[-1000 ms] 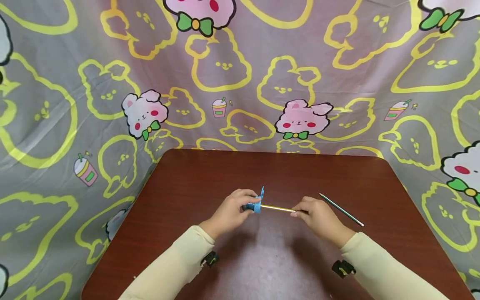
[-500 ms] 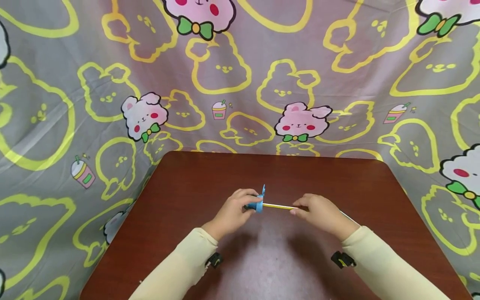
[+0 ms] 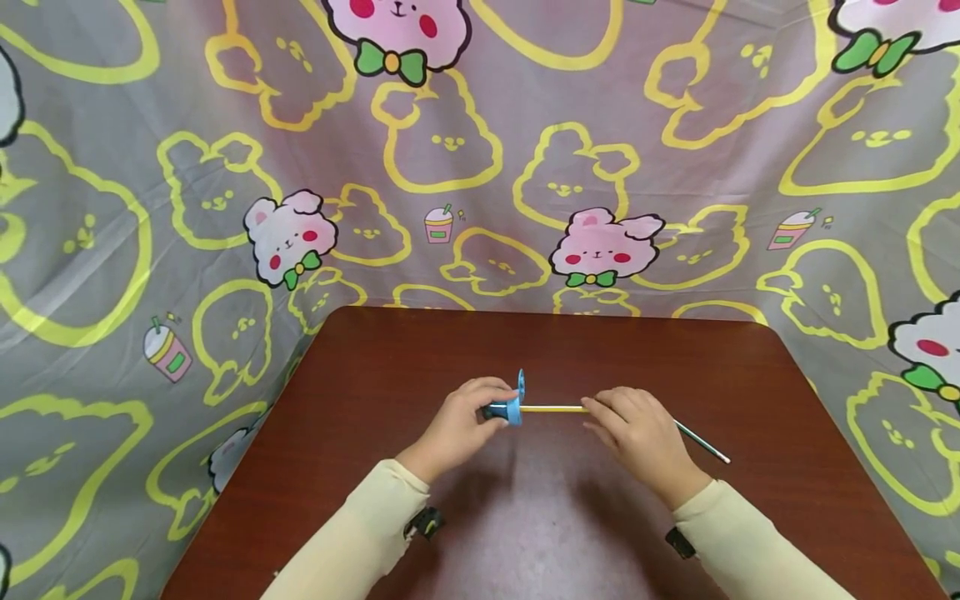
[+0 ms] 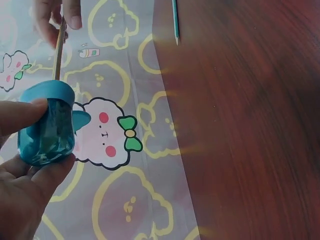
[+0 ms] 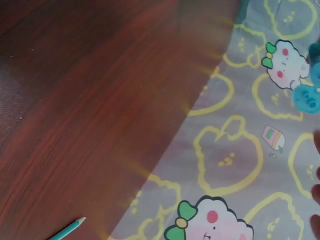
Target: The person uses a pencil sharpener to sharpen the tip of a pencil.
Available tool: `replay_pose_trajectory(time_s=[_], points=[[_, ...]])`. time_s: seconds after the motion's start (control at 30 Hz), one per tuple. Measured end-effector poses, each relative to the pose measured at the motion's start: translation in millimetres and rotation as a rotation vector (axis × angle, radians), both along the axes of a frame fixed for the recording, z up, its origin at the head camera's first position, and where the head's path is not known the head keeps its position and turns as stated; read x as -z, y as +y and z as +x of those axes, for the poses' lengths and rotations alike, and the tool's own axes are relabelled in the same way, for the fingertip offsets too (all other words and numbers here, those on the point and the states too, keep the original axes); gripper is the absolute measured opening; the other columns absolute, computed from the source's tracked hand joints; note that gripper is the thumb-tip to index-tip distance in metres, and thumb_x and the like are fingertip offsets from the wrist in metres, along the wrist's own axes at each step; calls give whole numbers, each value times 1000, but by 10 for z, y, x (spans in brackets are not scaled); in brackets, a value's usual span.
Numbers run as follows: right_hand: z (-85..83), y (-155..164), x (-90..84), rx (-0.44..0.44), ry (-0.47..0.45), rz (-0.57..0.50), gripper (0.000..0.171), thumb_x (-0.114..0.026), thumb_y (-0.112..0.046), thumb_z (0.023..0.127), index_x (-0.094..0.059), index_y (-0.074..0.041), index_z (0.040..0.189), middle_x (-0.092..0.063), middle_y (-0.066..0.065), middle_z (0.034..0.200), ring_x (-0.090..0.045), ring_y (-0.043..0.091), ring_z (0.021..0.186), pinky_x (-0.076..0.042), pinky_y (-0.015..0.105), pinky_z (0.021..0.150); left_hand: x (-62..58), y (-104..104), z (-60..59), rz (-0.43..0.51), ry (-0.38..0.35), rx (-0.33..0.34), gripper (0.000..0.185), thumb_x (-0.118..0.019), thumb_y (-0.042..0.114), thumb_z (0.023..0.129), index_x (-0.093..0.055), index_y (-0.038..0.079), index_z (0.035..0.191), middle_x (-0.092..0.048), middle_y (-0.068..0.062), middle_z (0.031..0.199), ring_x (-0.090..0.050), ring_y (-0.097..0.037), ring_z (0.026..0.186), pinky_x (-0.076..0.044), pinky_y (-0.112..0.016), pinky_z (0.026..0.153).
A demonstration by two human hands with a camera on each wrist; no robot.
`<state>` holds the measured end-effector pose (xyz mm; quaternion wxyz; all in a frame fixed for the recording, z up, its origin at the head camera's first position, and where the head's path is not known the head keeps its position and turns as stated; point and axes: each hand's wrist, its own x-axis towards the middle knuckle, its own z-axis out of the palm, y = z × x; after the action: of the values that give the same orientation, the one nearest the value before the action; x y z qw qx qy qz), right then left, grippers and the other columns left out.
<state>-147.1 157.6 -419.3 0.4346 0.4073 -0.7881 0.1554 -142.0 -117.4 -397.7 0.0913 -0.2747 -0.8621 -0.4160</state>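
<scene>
My left hand [image 3: 487, 406] grips a small blue pencil sharpener [image 3: 513, 406] just above the brown table [image 3: 525, 517]. A yellow pencil [image 3: 553, 408] sticks out of the sharpener to the right, and my right hand [image 3: 597, 411] pinches its far end. In the left wrist view the sharpener [image 4: 47, 125] sits between my thumb and fingers, with the pencil [image 4: 59, 50] running up to the right hand's fingertips [image 4: 72, 17]. The right wrist view catches the sharpener [image 5: 306, 97] only at its right edge.
A green pencil [image 3: 701, 442] lies on the table behind my right hand, partly hidden by it; its tip shows in the wrist views [image 4: 175, 20] [image 5: 67, 230]. Cartoon-print cloth [image 3: 450, 167] hangs behind and beside the table.
My right hand has shifted slightly and the yellow pencil now lies level. The hand now covers the near end of the green pencil. The left hand keeps the sharpener in place.
</scene>
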Motion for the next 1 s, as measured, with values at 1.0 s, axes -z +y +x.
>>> replay_pose_trajectory(time_s=[1.0], points=[[-89, 66, -266, 48, -1246, 0, 22, -67, -26, 91, -74, -9, 103, -69, 1, 95, -62, 18, 86, -52, 36, 72, 68, 46, 28, -68, 132, 52, 35, -75, -6, 78, -72, 5, 111, -64, -8, 117, -57, -23, 109, -54, -26, 79]])
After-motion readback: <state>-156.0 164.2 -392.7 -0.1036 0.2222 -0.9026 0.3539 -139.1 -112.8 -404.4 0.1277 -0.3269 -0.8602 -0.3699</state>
